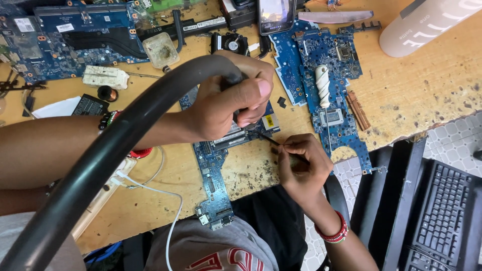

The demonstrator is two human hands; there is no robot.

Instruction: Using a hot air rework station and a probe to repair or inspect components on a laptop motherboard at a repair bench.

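Gripping the hot-air nozzle (236, 80) in our left hand (226, 103), we aim it down at the blue circuit board (213, 173) mid-counter (416, 95), while our right hand (301, 163), at five o'clock, pinches tweezers (273, 142) steadying a part.

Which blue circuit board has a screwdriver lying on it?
The blue board on the right, beside the white bottle; a white-handled screwdriver rests on it.
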